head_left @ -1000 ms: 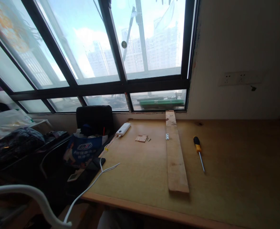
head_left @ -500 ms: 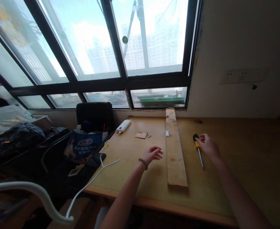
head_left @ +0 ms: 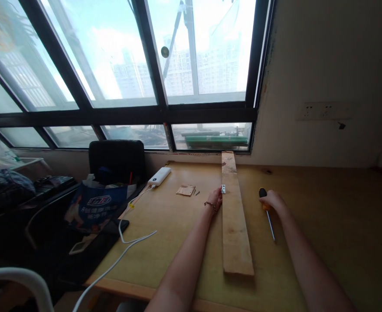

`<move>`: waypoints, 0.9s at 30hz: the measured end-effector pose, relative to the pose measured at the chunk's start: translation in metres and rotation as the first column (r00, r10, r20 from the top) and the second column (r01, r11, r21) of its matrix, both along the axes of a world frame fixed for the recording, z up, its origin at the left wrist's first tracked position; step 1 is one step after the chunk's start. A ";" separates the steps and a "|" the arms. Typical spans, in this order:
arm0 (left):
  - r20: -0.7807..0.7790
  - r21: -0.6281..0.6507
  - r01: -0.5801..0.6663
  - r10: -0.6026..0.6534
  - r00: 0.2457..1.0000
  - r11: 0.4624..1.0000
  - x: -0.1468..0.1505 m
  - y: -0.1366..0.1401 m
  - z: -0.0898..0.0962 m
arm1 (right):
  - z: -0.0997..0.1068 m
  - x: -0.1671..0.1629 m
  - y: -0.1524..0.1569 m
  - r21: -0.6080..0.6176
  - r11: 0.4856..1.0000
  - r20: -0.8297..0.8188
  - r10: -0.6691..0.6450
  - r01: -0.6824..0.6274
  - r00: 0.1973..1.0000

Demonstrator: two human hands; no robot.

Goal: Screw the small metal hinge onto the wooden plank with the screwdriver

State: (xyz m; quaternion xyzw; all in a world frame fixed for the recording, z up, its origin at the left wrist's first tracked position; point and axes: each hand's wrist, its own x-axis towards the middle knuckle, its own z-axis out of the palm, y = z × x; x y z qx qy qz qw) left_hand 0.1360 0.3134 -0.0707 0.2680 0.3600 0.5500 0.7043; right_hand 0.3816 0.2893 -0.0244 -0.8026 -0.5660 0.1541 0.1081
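A long wooden plank (head_left: 234, 221) lies lengthwise on the wooden desk (head_left: 324, 229), running from the window to near the front edge. A small metal hinge (head_left: 223, 189) sits at the plank's left edge. My left hand (head_left: 215, 199) rests against that edge, fingers at the hinge. My right hand (head_left: 272, 200) covers the yellow and black handle of a screwdriver (head_left: 268, 214) lying right of the plank, its shaft pointing toward me.
A small packet (head_left: 186, 190) with loose screws lies left of the plank. A white power bank (head_left: 159, 176) with a white cable (head_left: 125, 242) sits at the desk's left edge. A black chair (head_left: 117, 158) holding a blue bag (head_left: 95, 206) stands beside it. Wall sockets (head_left: 322, 111) are at right.
Both arms came into view and reached forward. My left hand moved up to the hinge on the plank. My right hand closed over the screwdriver handle. The view shifted slightly.
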 end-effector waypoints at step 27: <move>-0.132 0.010 0.032 -0.030 0.991 0.999 0.002 0.008 -0.006 | 0.081 -0.094 -0.008 0.781 0.614 -0.421 0.388 0.111 0.820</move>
